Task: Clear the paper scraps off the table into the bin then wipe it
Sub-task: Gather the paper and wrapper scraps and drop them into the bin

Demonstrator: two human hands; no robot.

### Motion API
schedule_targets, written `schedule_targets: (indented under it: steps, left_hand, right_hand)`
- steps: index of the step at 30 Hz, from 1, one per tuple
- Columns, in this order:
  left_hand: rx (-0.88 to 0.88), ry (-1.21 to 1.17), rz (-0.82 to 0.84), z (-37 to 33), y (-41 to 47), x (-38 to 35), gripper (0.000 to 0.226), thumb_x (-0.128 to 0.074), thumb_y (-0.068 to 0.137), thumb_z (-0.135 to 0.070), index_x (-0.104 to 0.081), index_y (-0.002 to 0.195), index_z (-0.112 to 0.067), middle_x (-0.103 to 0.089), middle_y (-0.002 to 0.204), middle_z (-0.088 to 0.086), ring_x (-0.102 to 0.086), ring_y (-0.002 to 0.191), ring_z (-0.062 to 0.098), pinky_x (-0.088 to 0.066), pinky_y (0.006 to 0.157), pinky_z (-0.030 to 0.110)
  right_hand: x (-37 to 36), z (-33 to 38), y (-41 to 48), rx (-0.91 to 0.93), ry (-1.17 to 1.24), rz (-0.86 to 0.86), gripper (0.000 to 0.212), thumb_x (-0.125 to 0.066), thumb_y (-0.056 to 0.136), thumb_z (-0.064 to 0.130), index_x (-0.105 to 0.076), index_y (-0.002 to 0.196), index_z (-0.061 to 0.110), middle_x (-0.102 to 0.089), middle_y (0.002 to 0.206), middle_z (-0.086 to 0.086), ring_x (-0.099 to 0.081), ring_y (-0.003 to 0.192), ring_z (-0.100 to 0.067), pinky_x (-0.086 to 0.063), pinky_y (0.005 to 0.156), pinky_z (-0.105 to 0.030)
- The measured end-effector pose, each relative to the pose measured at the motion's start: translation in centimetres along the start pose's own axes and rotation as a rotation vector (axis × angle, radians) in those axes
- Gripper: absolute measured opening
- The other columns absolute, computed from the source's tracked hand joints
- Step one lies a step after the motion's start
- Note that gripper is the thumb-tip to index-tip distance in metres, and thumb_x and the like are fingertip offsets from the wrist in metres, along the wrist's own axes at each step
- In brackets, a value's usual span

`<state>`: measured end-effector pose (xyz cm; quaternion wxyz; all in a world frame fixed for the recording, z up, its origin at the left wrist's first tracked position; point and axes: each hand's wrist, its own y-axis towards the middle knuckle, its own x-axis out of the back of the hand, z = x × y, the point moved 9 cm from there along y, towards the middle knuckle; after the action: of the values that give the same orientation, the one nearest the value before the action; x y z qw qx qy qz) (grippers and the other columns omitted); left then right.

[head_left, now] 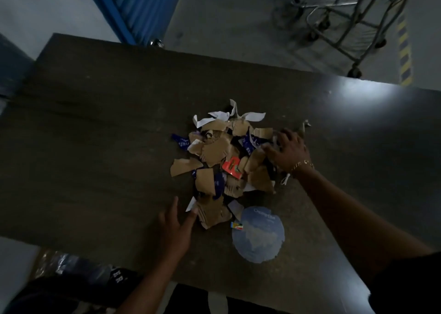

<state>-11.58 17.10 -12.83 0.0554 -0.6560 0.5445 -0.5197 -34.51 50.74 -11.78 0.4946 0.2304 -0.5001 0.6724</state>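
Left hand (177, 225): open, empty, fingertips at the near-left edge of the scrap pile (226, 163). Right hand (287, 151): spread over its right edge; any hold unclear. Pile: torn brown, white, blue pieces, mid-table (95, 134). Best cupped inward from both sides, strays included.

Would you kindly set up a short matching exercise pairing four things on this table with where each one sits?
Things:
1. left hand
2. right hand
3. round blue disc
4. white paper strips

Places:
A. far edge of the scrap pile
B. near-left edge of the pile, fingers spread
C. flat on the table just nearer than the pile
D. right side of the pile, on the scraps

Pairs: 1-B, 2-D, 3-C, 4-A
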Motion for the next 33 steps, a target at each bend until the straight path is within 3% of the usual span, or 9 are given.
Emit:
schedule_targets:
  steps: [3, 7, 16, 21, 26, 29, 33]
  left_hand:
    - [0.227, -0.372, 0.004, 0.2, 0.1, -2.3, 0.1, -0.056, 0.068, -0.092, -0.023, 0.154, -0.054, -0.02, 0.166, -0.002, -0.035, 0.147, 0.035, -0.049, 0.105, 0.061]
    - [0.346, -0.617, 0.051, -2.9, 0.5, -3.8, 0.078, -0.068, 0.092, -0.05, -0.024, 0.157, -0.049, -0.018, 0.166, 0.005, -0.035, 0.145, 0.04, -0.057, 0.094, 0.061]
    - [0.369, -0.681, 0.172, -7.2, -0.1, -5.9, 0.066, -0.064, 0.095, -0.052, -0.038, 0.154, -0.039, -0.035, 0.156, 0.01, -0.049, 0.132, 0.037, -0.056, 0.095, 0.058]
    - [0.373, -0.633, 0.156, -8.1, -0.2, -6.3, 0.059, -0.059, 0.096, -0.056, -0.043, 0.149, -0.034, -0.045, 0.147, 0.009, -0.056, 0.122, 0.033, -0.058, 0.092, 0.052]
    - [0.4, -0.699, 0.151, -8.7, -0.2, -6.4, 0.05, -0.055, 0.102, -0.042, -0.045, 0.149, -0.026, -0.052, 0.144, 0.014, -0.059, 0.121, 0.034, -0.054, 0.081, 0.043]
    - [0.417, -0.776, 0.146, -8.9, -0.2, -6.1, 0.047, -0.057, 0.102, -0.037, -0.048, 0.147, -0.025, -0.057, 0.14, 0.014, -0.061, 0.12, 0.034, -0.055, 0.092, 0.049]
    - [0.48, -0.893, 0.198, -9.7, -1.2, -5.8, 0.046, -0.056, 0.103, -0.039, -0.05, 0.146, -0.023, -0.059, 0.136, 0.016, -0.06, 0.121, 0.036, -0.051, 0.096, 0.05]
  right_hand:
    - [-1.6, 1.0, -2.3, 0.006, 0.016, -0.02, 0.066, -0.047, 0.099, 0.06, -0.033, 0.156, 0.031, -0.023, 0.167, -0.006, -0.016, 0.154, -0.031, -0.02, 0.123, -0.056]
    - [-3.6, 2.5, -4.8, -0.044, 0.023, 0.0, 0.06, -0.047, 0.101, 0.052, -0.035, 0.155, 0.032, -0.021, 0.167, -0.004, -0.014, 0.154, -0.03, -0.019, 0.122, -0.057]
    - [-6.8, 5.8, -10.0, -0.143, 0.121, 0.01, 0.076, -0.03, 0.083, 0.069, -0.035, 0.153, 0.04, -0.025, 0.164, 0.001, -0.019, 0.15, -0.029, -0.023, 0.116, -0.054]
    - [-8.0, 7.4, -10.9, -0.166, 0.163, 0.03, 0.065, -0.043, 0.092, 0.074, -0.042, 0.147, 0.038, -0.031, 0.159, -0.001, -0.028, 0.142, -0.029, -0.032, 0.109, -0.052]
    - [-9.0, 8.6, -11.3, -0.225, 0.23, 0.069, 0.057, -0.049, 0.092, 0.071, -0.046, 0.14, 0.04, -0.033, 0.155, -0.002, -0.031, 0.14, -0.03, -0.037, 0.106, -0.054]
    - [-8.9, 8.9, -11.3, -0.259, 0.312, 0.064, 0.05, -0.052, 0.094, 0.062, -0.048, 0.138, 0.038, -0.036, 0.152, -0.003, -0.03, 0.14, -0.032, -0.036, 0.104, -0.053]
    - [-9.0, 9.1, -11.2, -0.247, 0.288, 0.081, 0.066, -0.044, 0.085, 0.075, -0.045, 0.14, 0.038, -0.035, 0.152, -0.003, -0.03, 0.139, -0.033, -0.039, 0.104, -0.054]
